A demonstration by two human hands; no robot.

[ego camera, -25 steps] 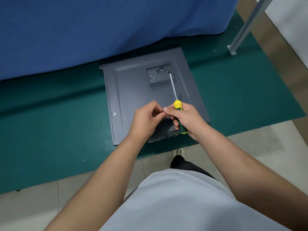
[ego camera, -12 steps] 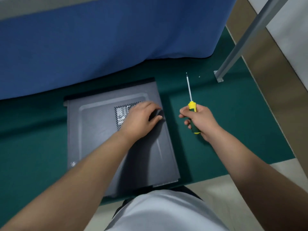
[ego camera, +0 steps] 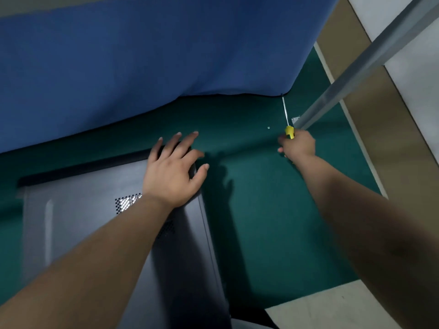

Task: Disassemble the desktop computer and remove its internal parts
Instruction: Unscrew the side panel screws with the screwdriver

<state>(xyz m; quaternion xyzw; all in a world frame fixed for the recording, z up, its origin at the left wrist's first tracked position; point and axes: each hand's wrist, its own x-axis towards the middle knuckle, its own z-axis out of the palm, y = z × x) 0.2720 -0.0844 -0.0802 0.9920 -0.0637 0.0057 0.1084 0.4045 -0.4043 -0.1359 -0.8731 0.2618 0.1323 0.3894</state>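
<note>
Gripping screwdriver (ego camera: 287,124) in R hand (ego camera: 298,146), shaft pointing away; L hand (ego camera: 173,167) spread flat on PC case (ego camera: 95,229).

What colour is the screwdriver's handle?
Yellow where it shows above the right hand gripping the screwdriver, in the head view.

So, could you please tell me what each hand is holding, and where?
Right hand grips the screwdriver by its handle; left hand holds nothing.

Screw (ego camera: 268,127) prob. on mat (ego camera: 261,222), right of case (ego camera: 99,233)
</note>
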